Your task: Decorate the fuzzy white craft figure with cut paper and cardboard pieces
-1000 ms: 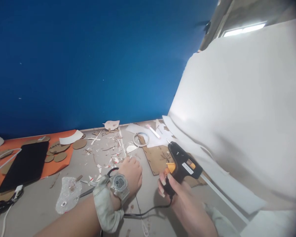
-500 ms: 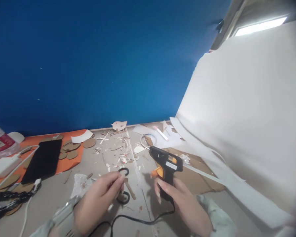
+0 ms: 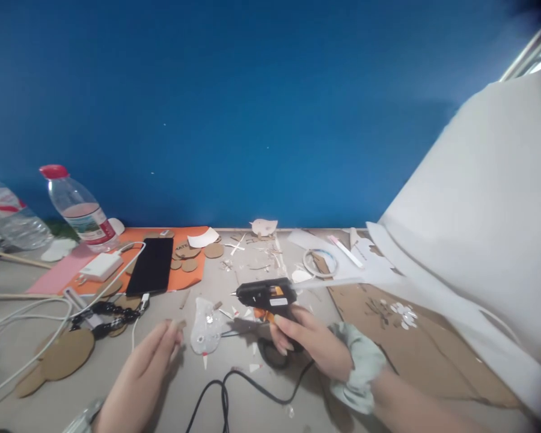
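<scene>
My right hand [image 3: 313, 340] is wrapped round the grip of a black hot glue gun [image 3: 261, 293] with an orange trigger. Its nozzle points left, and a pale glue stick [image 3: 322, 282] sticks out of the back. Below the gun lie scissors [image 3: 275, 359] with black handles, partly hidden by it. My left hand [image 3: 146, 367] hovers over the table at the left, thumb and fingers pinched together; whatever small thing may be at the tips is too blurred to name. Right of it is a clear plastic piece [image 3: 206, 331] on the table.
A black cord [image 3: 252, 380] loops across the front. At the left are a phone [image 3: 152, 264], a white charger [image 3: 101, 266], cables, a water bottle [image 3: 83, 210] and cardboard discs [image 3: 67, 353] near orange paper [image 3: 198, 264]. Cardboard [image 3: 433, 355] and white sheets are at the right; paper scraps litter the middle.
The view has swung left. My left hand has moved left, away from the scissors. The glue gun in my right hand has turned to point more level and now sits over the scissors.
</scene>
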The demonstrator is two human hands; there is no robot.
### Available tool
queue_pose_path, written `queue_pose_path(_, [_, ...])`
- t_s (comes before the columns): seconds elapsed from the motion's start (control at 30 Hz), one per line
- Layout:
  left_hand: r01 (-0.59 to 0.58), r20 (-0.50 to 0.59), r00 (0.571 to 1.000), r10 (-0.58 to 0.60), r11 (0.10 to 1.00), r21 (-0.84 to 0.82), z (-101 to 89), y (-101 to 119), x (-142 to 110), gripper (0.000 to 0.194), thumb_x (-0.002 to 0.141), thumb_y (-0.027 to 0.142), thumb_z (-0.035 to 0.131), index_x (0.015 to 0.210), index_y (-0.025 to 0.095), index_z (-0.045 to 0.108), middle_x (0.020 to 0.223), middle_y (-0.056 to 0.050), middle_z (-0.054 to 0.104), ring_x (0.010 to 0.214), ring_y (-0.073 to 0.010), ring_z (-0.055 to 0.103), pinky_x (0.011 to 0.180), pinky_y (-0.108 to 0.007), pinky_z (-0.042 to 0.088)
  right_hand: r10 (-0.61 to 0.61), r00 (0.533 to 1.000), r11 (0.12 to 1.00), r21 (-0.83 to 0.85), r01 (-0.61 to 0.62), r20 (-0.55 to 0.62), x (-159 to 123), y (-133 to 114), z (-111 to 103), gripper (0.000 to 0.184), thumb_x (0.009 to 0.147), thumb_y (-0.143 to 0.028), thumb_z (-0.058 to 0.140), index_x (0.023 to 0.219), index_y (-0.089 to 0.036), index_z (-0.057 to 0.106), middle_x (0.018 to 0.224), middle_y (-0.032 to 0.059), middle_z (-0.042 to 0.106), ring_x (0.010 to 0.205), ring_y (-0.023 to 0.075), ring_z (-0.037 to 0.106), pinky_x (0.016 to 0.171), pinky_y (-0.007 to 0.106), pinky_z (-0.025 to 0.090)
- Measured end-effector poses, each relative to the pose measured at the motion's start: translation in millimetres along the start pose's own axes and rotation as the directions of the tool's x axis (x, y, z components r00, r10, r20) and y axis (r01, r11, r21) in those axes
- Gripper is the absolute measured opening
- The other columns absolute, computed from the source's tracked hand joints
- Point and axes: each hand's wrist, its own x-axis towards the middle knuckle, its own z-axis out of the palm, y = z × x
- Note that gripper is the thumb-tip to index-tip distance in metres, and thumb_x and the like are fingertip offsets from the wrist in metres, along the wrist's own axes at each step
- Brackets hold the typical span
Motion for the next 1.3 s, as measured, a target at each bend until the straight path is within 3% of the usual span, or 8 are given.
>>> queue_pose_path(0.07, [0.068, 0.084, 0.995, -0.059, 0.993, -0.097, 4.8, 12, 4, 0.026, 0.086, 0.033, 0.038, 0.080, 0.026, 0.062, 0.079, -0.005, 0.070, 0.080, -0.0239, 0.065, 0.071, -0.036, 0.053, 0.014, 1.000, 0.997, 0.071, -0.013, -0.016, 2, 7, 3, 0.044, 0.089, -0.050, 0.044, 0.061, -0.016, 0.049, 0.055, -0.0016, 0.046, 0.054, 0.0111, 0.043, 0.057, 0.026, 0.035])
queue_pose_path(0.13, [0.076, 0.219, 0.975, -0.040, 0.985, -0.156, 9.5, 22, 13, 0.025, 0.088, 0.037, 0.041, 0.075, 0.024, 0.059, 0.071, -0.001, 0.066, 0.072, -0.0199, 0.062, 0.066, -0.029, 0.051, 0.027, 1.000, 0.988, 0.153, -0.026, -0.007, 1, 14, 5, 0.042, 0.090, -0.050, 0.042, 0.067, -0.015, 0.051, 0.055, -0.0012, 0.049, 0.053, 0.0118, 0.047, 0.057, 0.027, 0.038])
queue_pose_path(0.2, [0.062, 0.286, 0.958, -0.004, 0.979, -0.194, 14.5, 27, 24, 0.029, 0.089, 0.039, 0.040, 0.073, 0.022, 0.056, 0.069, 0.001, 0.061, 0.069, -0.0171, 0.059, 0.066, -0.026, 0.048, 0.038, 0.999, 0.978, 0.206, -0.040, 0.015, 1, 20, 5, 0.038, 0.089, -0.049, 0.044, 0.077, -0.014, 0.053, 0.055, -0.0010, 0.052, 0.051, 0.0125, 0.050, 0.055, 0.028, 0.041])
queue_pose_path(0.37, [0.129, 0.349, 0.937, -0.030, 0.956, -0.263, 25.1, 19, 34, 0.033, 0.089, 0.044, 0.040, 0.073, 0.020, 0.056, 0.064, 0.002, 0.054, 0.061, -0.0147, 0.052, 0.060, -0.023, 0.044, 0.047, 0.996, 0.972, 0.229, -0.062, 0.071, 6, 33, 3, 0.035, 0.082, -0.048, 0.057, 0.077, -0.014, 0.049, 0.048, -0.0048, 0.048, 0.043, 0.0098, 0.050, 0.044, 0.022, 0.038])
queue_pose_path(0.53, [0.180, 0.344, 0.937, -0.066, 0.933, -0.312, 28.8, 14, 31, 0.033, 0.087, 0.046, 0.042, 0.069, 0.021, 0.055, 0.060, 0.002, 0.054, 0.057, -0.0151, 0.051, 0.055, -0.022, 0.044, 0.058, 0.998, 0.964, 0.258, -0.061, 0.021, 6, 43, 7, 0.036, 0.081, -0.049, 0.059, 0.078, -0.015, 0.047, 0.048, -0.0065, 0.044, 0.041, 0.0086, 0.047, 0.043, 0.022, 0.038])
queue_pose_path(0.73, [0.140, 0.273, 0.961, -0.043, 0.927, -0.349, 35.8, 26, 21, 0.036, 0.086, 0.047, 0.041, 0.062, 0.024, 0.054, 0.054, 0.001, 0.055, 0.054, -0.0163, 0.052, 0.054, -0.024, 0.047, 0.201, 0.978, 0.968, 0.145, -0.206, 0.048, 3, 47, 8, 0.042, 0.081, -0.050, 0.058, 0.093, -0.011, 0.056, 0.052, -0.0019, 0.050, 0.046, 0.0101, 0.048, 0.048, 0.025, 0.040])
queue_pose_path(1.07, [0.121, 0.340, 0.940, -0.017, 0.950, -0.289, 39.2, 25, 16, 0.036, 0.087, 0.047, 0.038, 0.065, 0.024, 0.056, 0.055, 0.000, 0.056, 0.054, -0.0169, 0.053, 0.055, -0.025, 0.048, 0.168, 0.981, 0.983, 0.054, -0.174, 0.095, 8, 37, 1, 0.037, 0.083, -0.046, 0.056, 0.097, -0.012, 0.060, 0.054, -0.0014, 0.050, 0.049, 0.0117, 0.049, 0.049, 0.025, 0.042])
queue_pose_path(1.3, [0.118, 0.303, 0.953, -0.023, 0.947, -0.299, 38.6, 26, 17, 0.037, 0.087, 0.047, 0.037, 0.063, 0.025, 0.054, 0.054, 0.001, 0.056, 0.051, -0.0163, 0.051, 0.053, -0.025, 0.047, 0.159, 0.982, 0.986, 0.040, -0.164, 0.104, 8, 35, 2, 0.044, 0.083, -0.050, 0.054, 0.102, -0.011, 0.063, 0.052, -0.0011, 0.050, 0.047, 0.0119, 0.049, 0.046, 0.024, 0.039])
